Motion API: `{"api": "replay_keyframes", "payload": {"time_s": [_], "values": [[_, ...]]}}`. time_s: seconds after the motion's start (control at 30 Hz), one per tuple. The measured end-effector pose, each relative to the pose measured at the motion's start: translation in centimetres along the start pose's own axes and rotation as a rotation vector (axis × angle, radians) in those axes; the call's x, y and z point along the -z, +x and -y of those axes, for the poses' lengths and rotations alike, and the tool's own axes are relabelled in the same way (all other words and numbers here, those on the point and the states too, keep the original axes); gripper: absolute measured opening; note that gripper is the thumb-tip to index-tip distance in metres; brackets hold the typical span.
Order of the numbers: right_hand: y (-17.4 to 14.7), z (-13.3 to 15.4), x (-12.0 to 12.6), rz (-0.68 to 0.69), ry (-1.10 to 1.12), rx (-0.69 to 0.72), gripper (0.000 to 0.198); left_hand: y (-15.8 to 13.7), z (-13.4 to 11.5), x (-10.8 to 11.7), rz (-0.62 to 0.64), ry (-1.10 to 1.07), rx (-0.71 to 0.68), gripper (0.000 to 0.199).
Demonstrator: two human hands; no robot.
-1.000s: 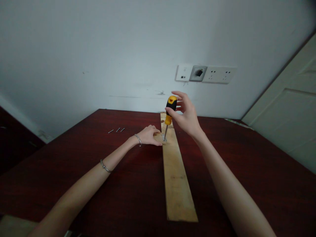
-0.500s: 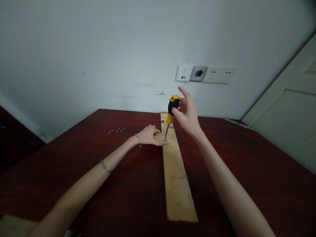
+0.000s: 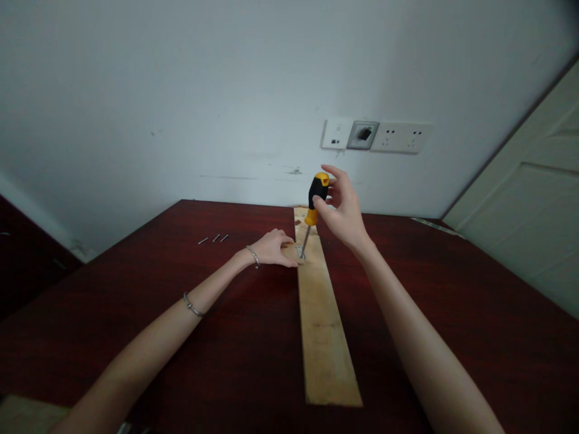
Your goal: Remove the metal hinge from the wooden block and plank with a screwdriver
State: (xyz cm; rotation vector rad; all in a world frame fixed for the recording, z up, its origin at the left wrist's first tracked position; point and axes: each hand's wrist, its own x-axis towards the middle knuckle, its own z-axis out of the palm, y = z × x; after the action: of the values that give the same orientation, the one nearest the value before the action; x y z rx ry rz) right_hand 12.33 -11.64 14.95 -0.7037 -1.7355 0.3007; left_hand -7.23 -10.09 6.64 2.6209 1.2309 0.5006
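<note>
My right hand (image 3: 341, 205) has its fingers around the black-and-yellow handle of a screwdriver (image 3: 318, 191), which leans slightly to the right. The shaft points down to a small metal bracket (image 3: 300, 251); the tip's exact contact is too small to make out. My left hand (image 3: 274, 247) grips a small wooden block (image 3: 289, 252) from the left, thumb on the near side and fingers on the far side. Block and bracket sit at the left edge of a long wooden board (image 3: 321, 313), which lies lengthwise on the dark red table (image 3: 244, 337).
Several screws, or nails (image 3: 216, 238), lie on the table left of my left hand. Behind the table rises a white wall with sockets (image 3: 400, 137) and a switch plate (image 3: 336, 134). A pale door (image 3: 538, 181) stands at the right.
The screwdriver handle has turned a little, and my right index finger has curled lower round its top. My left hand, the block and the board stay in place.
</note>
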Motion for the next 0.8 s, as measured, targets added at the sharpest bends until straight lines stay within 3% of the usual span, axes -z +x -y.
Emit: {"api": "replay_keyframes", "payload": {"time_s": [0.23,0.47,0.63,0.8], "values": [[-0.06,0.47,-0.05,-0.031,-0.097,0.034,0.05,-0.04,-0.13,0.2,0.029,-0.003,-0.005,0.065],[-0.2,0.31,-0.09,0.033,-0.004,0.041,0.051,0.05,0.12,0.05,0.025,0.007,-0.007,0.068],[-0.17,0.6,-0.16,-0.02,-0.099,0.061,0.047,-0.02,-0.02,0.08,0.022,0.015,0.0,0.065],[-0.06,0.16,-0.23,0.006,0.003,0.006,0.053,-0.02,-0.07,0.05,0.018,0.009,-0.003,0.063]]}}
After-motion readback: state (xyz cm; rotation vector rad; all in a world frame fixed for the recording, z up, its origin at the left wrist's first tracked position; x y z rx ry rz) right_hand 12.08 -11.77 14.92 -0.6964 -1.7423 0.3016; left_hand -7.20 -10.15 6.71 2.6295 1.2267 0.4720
